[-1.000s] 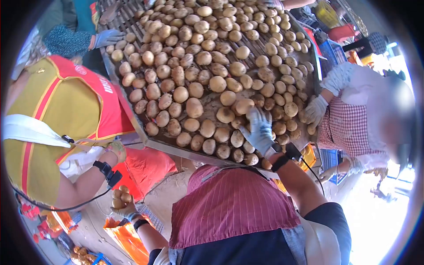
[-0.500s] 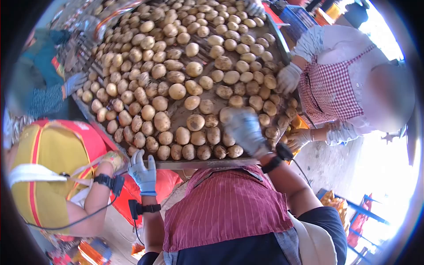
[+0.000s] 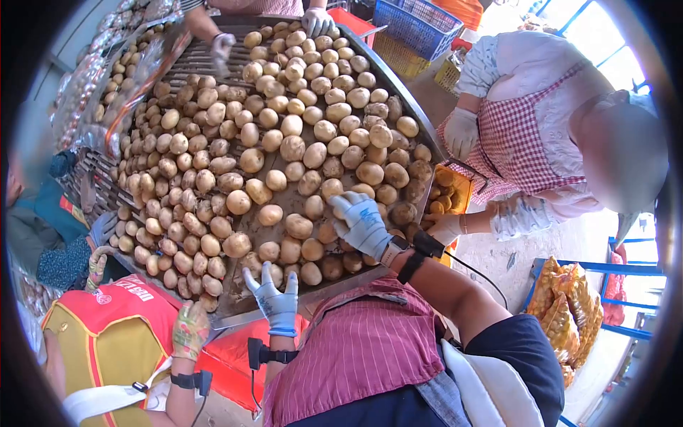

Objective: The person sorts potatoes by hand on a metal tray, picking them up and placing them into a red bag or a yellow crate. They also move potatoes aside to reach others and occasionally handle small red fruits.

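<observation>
Many round, soil-marked potatoes [image 3: 290,146] cover a metal sorting table [image 3: 233,293]. My left hand [image 3: 276,302], in a light blue glove, is at the near edge with its fingers spread, the tips by the closest potatoes; nothing is in it. Palm down over the potatoes near the right corner lies my right hand [image 3: 361,224], gloved alike, its fingers stretched out. The potatoes directly beneath that palm are hidden.
At right stands a co-worker in a checked apron [image 3: 530,124], beside an orange bag [image 3: 457,191] with potatoes. Others work at left and the far side. A blue crate [image 3: 420,28] and filled net bags [image 3: 569,302] are on the right. Red sacking [image 3: 245,359] lies below the edge.
The view has shifted, bringing the far side into sight. My right hand has moved left over the potatoes. My left hand has come off the rim, fingers wider. The right-hand co-worker's hand has left the table.
</observation>
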### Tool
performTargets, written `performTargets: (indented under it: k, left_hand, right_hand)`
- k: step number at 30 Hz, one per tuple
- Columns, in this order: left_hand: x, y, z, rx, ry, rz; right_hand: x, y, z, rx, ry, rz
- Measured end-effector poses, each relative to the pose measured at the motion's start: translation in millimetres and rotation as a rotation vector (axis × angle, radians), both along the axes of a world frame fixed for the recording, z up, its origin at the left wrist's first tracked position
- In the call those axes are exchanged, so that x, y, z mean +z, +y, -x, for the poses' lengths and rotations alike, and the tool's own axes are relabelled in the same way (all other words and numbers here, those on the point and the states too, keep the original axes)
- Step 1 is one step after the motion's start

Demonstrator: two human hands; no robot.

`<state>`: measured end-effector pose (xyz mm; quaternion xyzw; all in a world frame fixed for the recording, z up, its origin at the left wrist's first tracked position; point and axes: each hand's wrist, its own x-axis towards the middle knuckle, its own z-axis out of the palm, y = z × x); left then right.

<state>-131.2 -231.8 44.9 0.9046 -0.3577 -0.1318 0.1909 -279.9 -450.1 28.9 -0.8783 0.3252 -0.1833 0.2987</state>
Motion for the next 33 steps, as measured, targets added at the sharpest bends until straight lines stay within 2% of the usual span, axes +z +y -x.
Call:
performTargets:
  k: [1, 2, 4, 5, 6, 7, 9, 10, 11, 12, 13, 14, 15, 16, 18, 20, 22, 23, 25, 26, 28, 29, 30, 32, 33]
  left_hand:
    - [3.4, -0.6, -3.5, -0.065, 0.025, 0.039]
    - [7.7, 1.7, -4.0, -0.069, 0.021, 0.055]
    - [43.0, 2.4, 5.0, 0.161, 0.442, 0.373]
    - [61.2, -5.4, 21.0, 0.296, 0.826, 0.732]
    - [56.4, 9.4, 20.5, 0.294, 0.822, 0.746]
    - [46.5, 36.0, 18.8, 0.386, 0.885, 0.669]
    - [44.7, 74.3, 11.2, 0.488, 0.924, 0.624]
    - [51.2, 92.5, 10.2, 0.573, 1.091, 0.58]
    - [53.2, 109.4, 10.7, 0.655, 1.271, 0.518]
    - [51.8, 127.4, 11.0, 0.665, 1.29, 0.493]
    - [49.1, 145.7, 10.7, 0.776, 1.355, 0.532]
    - [47.0, 162.1, 13.5, 0.89, 1.412, 0.576]
    - [45.0, 177.1, 18.3, 0.758, 1.244, 0.486]
    - [38.4, 187.2, 16.8, 0.75, 1.253, 0.486]
    - [30.9, 202.2, 10.6, 1.068, 1.439, 0.514]
    - [29.1, 206.5, 5.4, 1.046, 1.438, 0.523]
    - [27.0, 212.3, 3.6, 1.087, 1.46, 0.591]
    - [28.7, 217.9, 3.9, 1.084, 1.461, 0.588]
    - [29.5, 218.8, 2.3, 1.127, 1.439, 0.635]
    - [29.3, 217.3, 3.2, 1.15, 1.423, 0.668]
    - [33.8, 216.5, 8.1, 1.175, 1.378, 0.656]
    - [36.0, 214.9, 10.3, 1.198, 1.342, 0.634]
    - [37.5, 214.4, 12.8, 1.192, 1.335, 0.633]
    - [38.8, 212.9, 19.4, 1.183, 1.348, 0.619]
    - [37.7, 211.4, 21.6, 1.178, 1.343, 0.603]
  right_hand:
    - [1.8, -1.8, -0.3, -0.162, -0.044, -0.072]
    - [4.0, 6.2, -4.2, -0.166, -0.049, -0.056]
    - [43.6, 39.3, -20.1, -0.065, -0.337, -0.252]
    - [65.1, 59.0, -20.8, 0.111, -0.361, -0.36]
    - [78.3, 74.2, -24.1, 0.289, -0.387, -0.463]
    - [79.9, 75.8, -27.6, 0.305, -0.398, -0.448]
    - [76.8, 71.8, -25.1, 0.334, -0.152, -0.304]
    - [53.4, 69.6, -17.5, 0.074, -0.232, -0.815]
    - [14.2, 53.8, -5.8, -0.154, -0.19, -0.472]
    - [-3.2, 29.1, 4.4, -0.548, -0.797, -1.077]
    - [51.6, 9.8, 7.4, -0.445, -0.889, -0.645]
    - [112.9, -2.8, 5.4, -0.517, -0.632, -0.317]
    - [147.1, -4.4, 14.2, -0.376, -0.637, -0.085]
    - [136.0, -16.3, 23.4, -0.346, -0.71, -0.006]
    - [117.1, -34.4, 38.4, -0.488, -0.31, 0.287]
    - [55.4, -41.6, 73.8, -0.563, 0.21, -0.004]
    - [20.8, -17.3, 76.1, -0.686, 0.027, -0.148]
    - [12.7, -3.1, 75.7, -0.69, 0.028, -0.147]
    - [1.1, 8.6, 69.7, -0.617, 0.474, -0.079]
    - [-7.7, 5.4, 67.4, -0.613, 0.465, -0.075]
    - [-26.7, 2.2, 64.3, -0.756, 0.585, 0.082]
    - [-33.8, -8.8, 68.4, -0.747, 0.57, -0.081]
    - [-44.3, -16.5, 70.0, -0.75, 0.563, -0.088]
    - [-64.6, -30.3, 77.4, -0.755, 0.327, -0.003]
    - [-63.2, -36.2, 74.0, -0.786, 0.412, -0.092]
